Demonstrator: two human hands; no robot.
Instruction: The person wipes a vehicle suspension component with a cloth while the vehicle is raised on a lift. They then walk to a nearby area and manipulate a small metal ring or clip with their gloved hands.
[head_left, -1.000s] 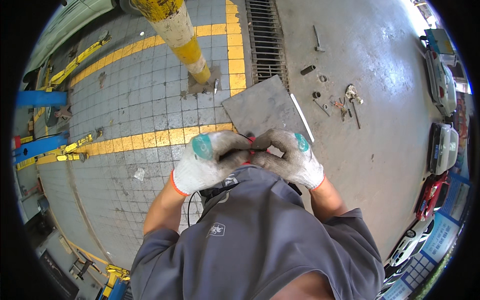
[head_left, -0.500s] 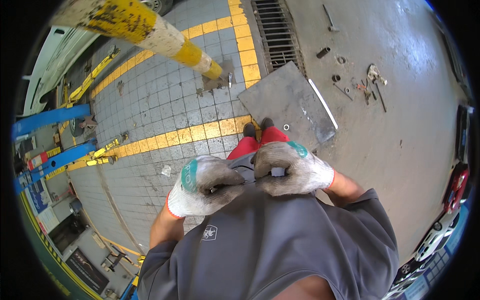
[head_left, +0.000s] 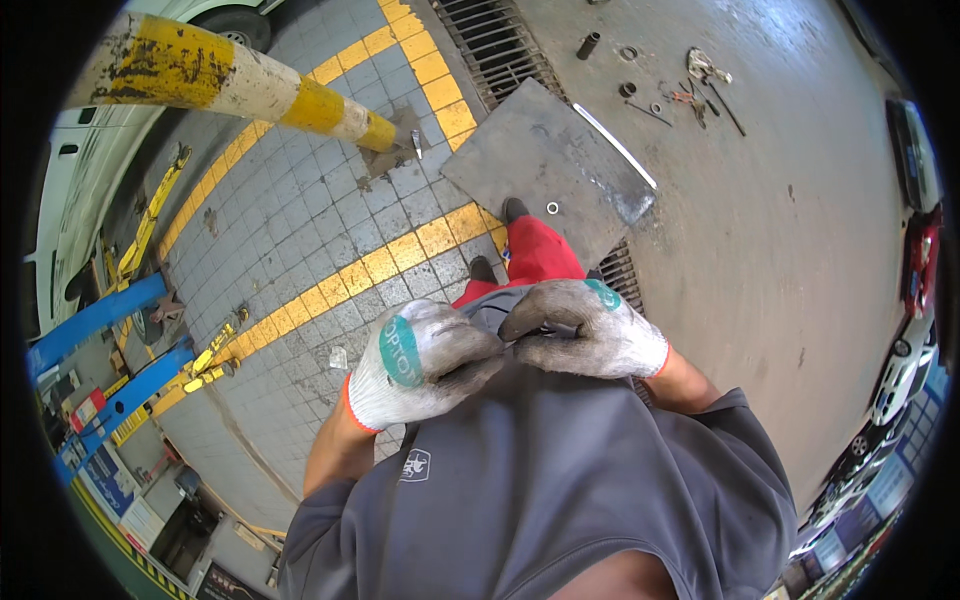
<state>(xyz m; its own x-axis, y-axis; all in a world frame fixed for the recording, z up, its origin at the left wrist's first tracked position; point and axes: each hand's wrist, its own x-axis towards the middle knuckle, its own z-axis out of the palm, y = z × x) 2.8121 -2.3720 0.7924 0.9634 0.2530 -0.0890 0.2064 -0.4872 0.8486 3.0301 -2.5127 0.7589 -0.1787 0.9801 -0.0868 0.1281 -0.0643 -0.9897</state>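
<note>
My left hand (head_left: 430, 360), in a soiled white knit glove with a teal patch, has its fingers pinched together at my waist. My right hand (head_left: 580, 330), gloved alike, is closed too, its fingertips touching or nearly touching the left ones. Whatever they grip is hidden or too small to name. Both rest just over the front of my grey shirt (head_left: 540, 460). Beyond them show my red trousers (head_left: 535, 250) and dark shoes, one by the edge of a dark metal plate (head_left: 530, 150) that bears a small pale ring (head_left: 552, 208).
A yellow-and-white post (head_left: 250, 85) stands at upper left, beside a white vehicle (head_left: 55, 230) and yellow-and-blue lift arms (head_left: 100, 320). A drain grate (head_left: 470, 35) runs beneath the plate. Loose tubes, rings and tools (head_left: 690, 95) lie on the right; cars (head_left: 920, 280) line the far right.
The view has turned and shifted. My red-trousered legs, hidden at first, now show in a stride across the floor. My hands stay together at my waist with fingers closed.
</note>
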